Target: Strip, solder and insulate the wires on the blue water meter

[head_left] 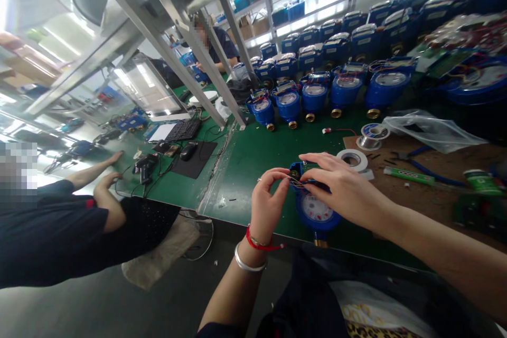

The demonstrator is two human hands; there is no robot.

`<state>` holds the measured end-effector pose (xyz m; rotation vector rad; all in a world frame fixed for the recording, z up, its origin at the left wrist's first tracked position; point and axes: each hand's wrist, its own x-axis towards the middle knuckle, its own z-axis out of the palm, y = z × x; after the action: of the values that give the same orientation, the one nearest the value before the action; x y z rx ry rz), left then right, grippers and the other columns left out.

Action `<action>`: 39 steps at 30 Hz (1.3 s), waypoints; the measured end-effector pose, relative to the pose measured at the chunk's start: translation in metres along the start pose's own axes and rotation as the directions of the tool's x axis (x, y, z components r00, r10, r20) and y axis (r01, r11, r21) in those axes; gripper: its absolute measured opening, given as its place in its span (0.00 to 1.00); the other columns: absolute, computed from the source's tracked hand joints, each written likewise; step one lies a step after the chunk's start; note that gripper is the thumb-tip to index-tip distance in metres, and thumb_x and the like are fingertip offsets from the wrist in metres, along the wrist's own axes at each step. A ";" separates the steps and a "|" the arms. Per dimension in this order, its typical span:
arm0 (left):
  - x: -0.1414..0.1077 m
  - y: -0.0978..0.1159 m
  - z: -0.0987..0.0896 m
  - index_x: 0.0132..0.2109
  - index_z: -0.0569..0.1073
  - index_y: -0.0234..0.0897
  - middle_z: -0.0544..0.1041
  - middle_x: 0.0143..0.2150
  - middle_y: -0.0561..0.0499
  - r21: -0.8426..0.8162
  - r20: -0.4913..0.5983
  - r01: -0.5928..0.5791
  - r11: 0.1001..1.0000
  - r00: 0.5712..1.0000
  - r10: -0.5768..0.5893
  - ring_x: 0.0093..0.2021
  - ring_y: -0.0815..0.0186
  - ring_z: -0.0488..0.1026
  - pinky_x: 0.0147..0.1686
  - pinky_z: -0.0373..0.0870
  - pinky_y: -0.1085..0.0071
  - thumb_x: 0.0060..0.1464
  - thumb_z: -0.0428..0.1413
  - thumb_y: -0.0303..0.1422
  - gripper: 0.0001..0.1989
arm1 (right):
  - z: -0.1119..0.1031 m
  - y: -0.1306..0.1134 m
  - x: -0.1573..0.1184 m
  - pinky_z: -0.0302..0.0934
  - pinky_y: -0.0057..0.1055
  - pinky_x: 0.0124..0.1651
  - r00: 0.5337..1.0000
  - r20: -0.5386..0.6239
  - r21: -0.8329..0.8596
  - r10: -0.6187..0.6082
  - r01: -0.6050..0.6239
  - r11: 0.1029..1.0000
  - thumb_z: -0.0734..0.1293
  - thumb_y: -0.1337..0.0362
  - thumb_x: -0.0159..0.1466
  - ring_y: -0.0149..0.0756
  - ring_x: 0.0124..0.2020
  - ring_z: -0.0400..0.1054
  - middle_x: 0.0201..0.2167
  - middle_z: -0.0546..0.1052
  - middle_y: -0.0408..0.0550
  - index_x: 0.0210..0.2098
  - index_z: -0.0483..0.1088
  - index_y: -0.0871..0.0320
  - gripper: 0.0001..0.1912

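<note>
A blue meter (pixel 318 210) with a round dial and a brass fitting lies at the near edge of the green table. My left hand (pixel 271 198) is at the left side of its open top box, thumb and index finger pinched on thin wires (pixel 295 180). My right hand (pixel 336 177) reaches over the box from the right, its fingers bent together on the box and the wires. What its fingertips hold is too small to make out.
Rows of blue meters (pixel 315 96) stand behind. Right of my hands are a solder spool (pixel 371 137), a tape roll (pixel 352 160), a green tube (pixel 409 175), blue-handled pliers (pixel 430 169) and a plastic bag (pixel 433 129). A person's arms (pixel 105 195) rest at the left.
</note>
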<state>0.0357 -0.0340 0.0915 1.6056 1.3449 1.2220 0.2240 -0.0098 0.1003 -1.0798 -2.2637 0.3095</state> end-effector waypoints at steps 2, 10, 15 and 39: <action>-0.001 0.001 0.001 0.39 0.73 0.36 0.76 0.48 0.45 0.016 -0.007 -0.024 1.000 1.000 0.024 0.51 0.60 0.72 0.55 0.66 0.61 0.60 0.54 0.33 0.06 | 0.000 -0.001 0.002 0.52 0.51 0.65 1.000 0.003 0.016 0.005 -0.005 1.000 0.63 0.64 0.66 0.45 0.60 0.61 0.59 0.69 0.51 0.36 0.74 0.56 0.08; -0.006 0.007 0.010 0.52 0.69 0.39 0.73 0.53 0.45 0.185 -0.083 -0.088 0.979 0.991 0.105 0.55 0.60 0.69 0.57 0.64 0.59 0.60 0.55 0.32 0.13 | -0.003 0.002 0.005 0.63 0.42 0.59 1.000 0.018 0.140 0.012 -0.015 0.990 0.61 0.67 0.66 0.41 0.57 0.66 0.57 0.71 0.52 0.35 0.73 0.58 0.09; -0.009 0.006 0.023 0.52 0.65 0.38 0.68 0.58 0.41 0.307 -0.048 -0.187 0.933 0.976 0.211 0.60 0.56 0.65 0.59 0.61 0.55 0.55 0.59 0.31 0.19 | -0.005 0.004 0.009 0.65 0.39 0.57 1.000 -0.002 0.196 0.029 -0.028 0.980 0.61 0.68 0.65 0.40 0.53 0.70 0.53 0.75 0.50 0.34 0.75 0.57 0.10; -0.009 -0.002 0.019 0.50 0.69 0.38 0.75 0.48 0.45 0.033 -0.026 0.005 0.999 1.000 -0.004 0.48 0.62 0.74 0.52 0.70 0.63 0.59 0.55 0.31 0.12 | 0.000 -0.002 0.004 0.59 0.44 0.62 0.999 0.015 0.127 -0.033 0.031 0.991 0.60 0.73 0.63 0.41 0.59 0.63 0.57 0.70 0.51 0.37 0.71 0.58 0.10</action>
<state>0.0527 -0.0416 0.0819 1.6143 1.3909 1.2274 0.2209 -0.0083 0.1023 -0.9782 -2.2415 0.4448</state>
